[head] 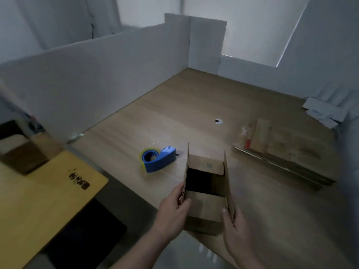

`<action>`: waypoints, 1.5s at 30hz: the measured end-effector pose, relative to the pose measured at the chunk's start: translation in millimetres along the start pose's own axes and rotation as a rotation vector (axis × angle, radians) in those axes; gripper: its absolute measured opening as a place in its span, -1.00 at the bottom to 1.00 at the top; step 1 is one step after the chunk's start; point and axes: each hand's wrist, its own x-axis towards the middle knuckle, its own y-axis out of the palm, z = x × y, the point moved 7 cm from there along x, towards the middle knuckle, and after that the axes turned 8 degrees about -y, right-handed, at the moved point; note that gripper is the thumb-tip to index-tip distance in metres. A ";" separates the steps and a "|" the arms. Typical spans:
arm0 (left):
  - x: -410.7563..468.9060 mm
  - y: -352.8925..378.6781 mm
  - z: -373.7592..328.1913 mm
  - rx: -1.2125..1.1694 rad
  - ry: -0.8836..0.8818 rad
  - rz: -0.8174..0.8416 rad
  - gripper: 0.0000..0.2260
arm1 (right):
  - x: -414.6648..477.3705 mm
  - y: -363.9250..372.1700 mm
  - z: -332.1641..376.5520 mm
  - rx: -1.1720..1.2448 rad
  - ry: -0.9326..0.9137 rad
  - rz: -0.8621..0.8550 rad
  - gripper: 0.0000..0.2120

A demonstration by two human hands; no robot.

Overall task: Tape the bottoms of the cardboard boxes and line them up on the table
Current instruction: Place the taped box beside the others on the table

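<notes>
Cardboard box [206, 193], brown, corrugated-edged, gripped by both hands.

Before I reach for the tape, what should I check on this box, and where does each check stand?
1. Grip: left hand and right hand hold the cardboard box by its side flaps: ok.
2. Short flaps folded in: ok.
3. Long flaps closed: not ok, both stand upright.
4. Tape dispenser in reach, on the table left of the box: ok.
5. Tape end free: cannot tell.
</notes>
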 end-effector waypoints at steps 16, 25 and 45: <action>-141.7 -226.8 58.5 -0.586 -0.183 -0.688 -0.69 | -69.7 169.1 192.7 0.276 -0.086 0.247 -0.69; -202.1 -376.8 162.6 -0.524 -0.226 -0.943 -0.86 | -142.4 359.4 256.9 0.229 -0.106 0.601 -0.80; -197.7 -579.1 247.9 0.192 -0.210 -0.957 -0.32 | -178.0 610.6 321.4 -0.074 -0.631 0.922 -0.44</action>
